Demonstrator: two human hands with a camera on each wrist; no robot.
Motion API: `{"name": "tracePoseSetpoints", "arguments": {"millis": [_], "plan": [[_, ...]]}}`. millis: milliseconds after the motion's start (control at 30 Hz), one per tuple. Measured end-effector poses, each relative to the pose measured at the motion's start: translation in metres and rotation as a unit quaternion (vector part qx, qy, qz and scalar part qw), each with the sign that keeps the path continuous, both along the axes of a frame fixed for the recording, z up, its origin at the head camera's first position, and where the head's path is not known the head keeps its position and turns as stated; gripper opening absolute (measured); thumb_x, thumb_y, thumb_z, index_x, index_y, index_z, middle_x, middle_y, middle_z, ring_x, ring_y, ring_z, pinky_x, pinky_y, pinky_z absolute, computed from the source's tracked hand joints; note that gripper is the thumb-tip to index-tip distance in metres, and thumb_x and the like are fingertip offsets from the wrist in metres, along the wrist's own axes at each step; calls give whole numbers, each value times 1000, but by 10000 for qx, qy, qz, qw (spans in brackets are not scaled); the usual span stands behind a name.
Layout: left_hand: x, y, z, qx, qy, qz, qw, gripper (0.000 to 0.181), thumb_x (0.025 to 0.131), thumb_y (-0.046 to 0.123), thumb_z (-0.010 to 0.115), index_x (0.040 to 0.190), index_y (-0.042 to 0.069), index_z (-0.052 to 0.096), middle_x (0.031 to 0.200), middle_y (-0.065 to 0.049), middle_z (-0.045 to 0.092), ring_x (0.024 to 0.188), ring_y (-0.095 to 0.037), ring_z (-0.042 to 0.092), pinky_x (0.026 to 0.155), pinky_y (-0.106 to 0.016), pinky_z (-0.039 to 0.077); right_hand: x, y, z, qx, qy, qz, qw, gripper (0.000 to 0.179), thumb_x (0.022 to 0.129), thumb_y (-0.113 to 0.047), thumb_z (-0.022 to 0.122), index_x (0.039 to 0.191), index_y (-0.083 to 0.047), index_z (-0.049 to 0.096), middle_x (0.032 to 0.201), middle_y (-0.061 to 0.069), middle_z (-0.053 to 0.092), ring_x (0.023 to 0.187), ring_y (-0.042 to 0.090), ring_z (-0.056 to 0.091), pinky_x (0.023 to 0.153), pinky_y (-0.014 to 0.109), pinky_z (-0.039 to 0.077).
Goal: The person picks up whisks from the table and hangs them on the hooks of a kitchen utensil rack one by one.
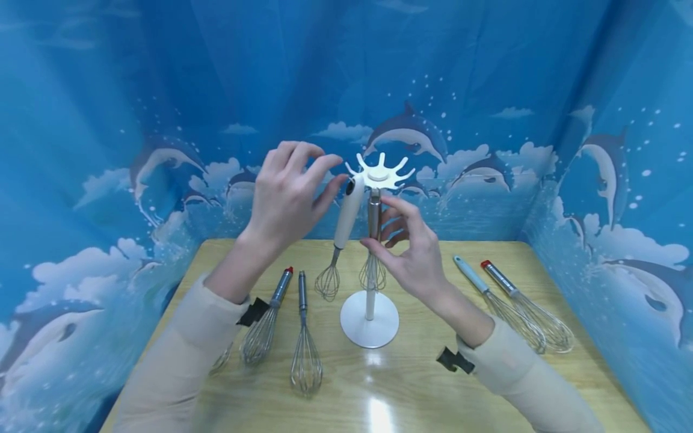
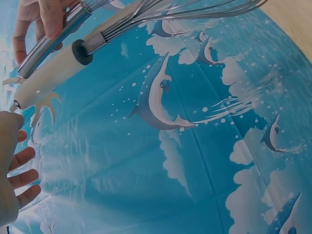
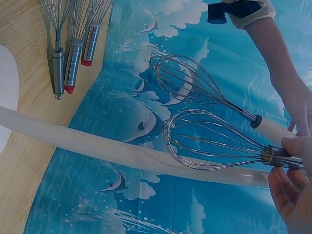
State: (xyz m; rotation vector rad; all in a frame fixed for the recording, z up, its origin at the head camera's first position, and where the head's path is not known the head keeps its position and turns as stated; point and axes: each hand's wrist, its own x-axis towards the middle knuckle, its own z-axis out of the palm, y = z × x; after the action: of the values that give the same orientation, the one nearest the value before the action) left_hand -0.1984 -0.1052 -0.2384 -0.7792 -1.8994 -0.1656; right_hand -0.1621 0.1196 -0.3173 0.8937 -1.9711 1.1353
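Silver whisk (image 1: pixel 374 211) gleams, pinched by the right hand (image 1: pixel 415 251); left hand (image 1: pixel 287 195) loosely parted, empty

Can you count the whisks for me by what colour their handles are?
Silver with red end: 3
Plain silver: 2, one of them in the right hand
White: 1
Pale blue: 1
Total: 7 whisks
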Motion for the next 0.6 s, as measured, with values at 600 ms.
{"name": "tracePoseSetpoints", "arguments": {"millis": [600], "plan": [[15, 8, 2, -166, 342, -262, 9989, 24, 102, 31, 71, 108, 9, 78, 103, -12, 72, 101, -33, 64, 85, -44, 58, -1, 1, -2, 61, 67, -107, 9999, 78, 82, 2, 87, 148, -1, 45, 99, 16, 68, 77, 21, 70, 62, 27, 61]]}}
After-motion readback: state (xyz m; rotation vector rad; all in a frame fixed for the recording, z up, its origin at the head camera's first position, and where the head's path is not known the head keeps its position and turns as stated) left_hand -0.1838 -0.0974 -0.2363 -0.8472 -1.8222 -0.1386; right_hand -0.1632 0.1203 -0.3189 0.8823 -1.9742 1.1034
